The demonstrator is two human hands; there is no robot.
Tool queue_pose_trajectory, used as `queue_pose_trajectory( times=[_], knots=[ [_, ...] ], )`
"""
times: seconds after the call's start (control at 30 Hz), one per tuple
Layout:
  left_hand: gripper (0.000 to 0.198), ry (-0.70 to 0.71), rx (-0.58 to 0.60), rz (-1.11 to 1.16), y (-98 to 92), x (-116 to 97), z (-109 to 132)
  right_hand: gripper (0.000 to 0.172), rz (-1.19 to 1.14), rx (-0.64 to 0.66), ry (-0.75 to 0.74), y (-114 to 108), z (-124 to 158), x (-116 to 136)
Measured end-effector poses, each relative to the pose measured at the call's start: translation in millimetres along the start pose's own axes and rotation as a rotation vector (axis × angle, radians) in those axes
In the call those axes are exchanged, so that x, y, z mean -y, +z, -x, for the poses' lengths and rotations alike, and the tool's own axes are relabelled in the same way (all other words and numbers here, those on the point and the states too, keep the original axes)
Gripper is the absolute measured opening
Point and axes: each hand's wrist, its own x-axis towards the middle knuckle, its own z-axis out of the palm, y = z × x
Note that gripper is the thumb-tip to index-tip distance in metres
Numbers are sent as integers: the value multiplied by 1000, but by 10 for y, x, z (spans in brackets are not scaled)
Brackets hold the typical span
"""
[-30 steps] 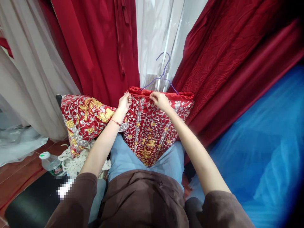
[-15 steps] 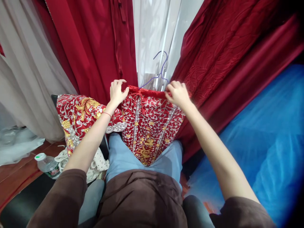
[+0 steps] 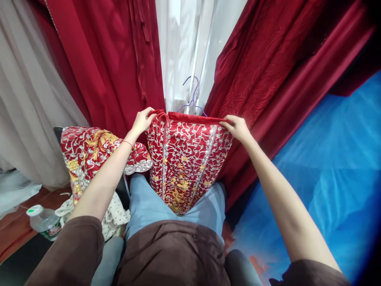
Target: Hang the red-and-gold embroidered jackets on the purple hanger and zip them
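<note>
A red embroidered skirt with silver and gold patterning hangs in front of my knees, its plain red waistband stretched between my hands. My left hand pinches the band's left end, beside a tied red cord. At the right end, my right hand grips the band between thumb and fingers. Behind the waistband rises a purple wire hanger; its lower part is hidden by the cloth. A matching embroidered garment lies to the left, partly covered by my left forearm.
Dark red gowns hang ahead on both sides of white fabric. Blue tulle spreads at the right. A plastic bottle and a dotted white cloth are at the lower left.
My hands have moved apart and now pinch the waistband, which is pulled straighter. My right hand's fingers have closed on its corner. The view has shifted slightly.
</note>
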Motion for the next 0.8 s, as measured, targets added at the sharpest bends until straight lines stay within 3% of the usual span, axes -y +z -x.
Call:
queue_pose_trajectory(
  times=[0.17, 0.33, 0.43, 0.53, 0.6, 0.67, 0.8],
  knots=[
    [32, -141, 141, 124, 71, 198, 51, 31, 126, 30, 62, 139, -5, 140],
    [43, -80, 182, -16, 50, 248, 183, 37, 355, 80, 120, 327, -34, 339],
    [49, -90, 332, -184, -184, 253, 194, 38, 403, 102, 159, 372, -17, 411],
    [50, -130, 463, -329, -599, 338, 247, 39, 448, -24, 234, 439, 14, 551],
    [46, -211, 465, -412, -867, 420, 315, 40, 461, -150, 227, 538, 16, 759],
    [43, -318, 474, -424, -1038, 481, 384, 41, 425, -181, 120, 694, -7, 1100],
    [39, -460, 502, -194, -1054, 482, 454, 42, 232, 38, -239, 1152, -63, 2124]
  ],
)
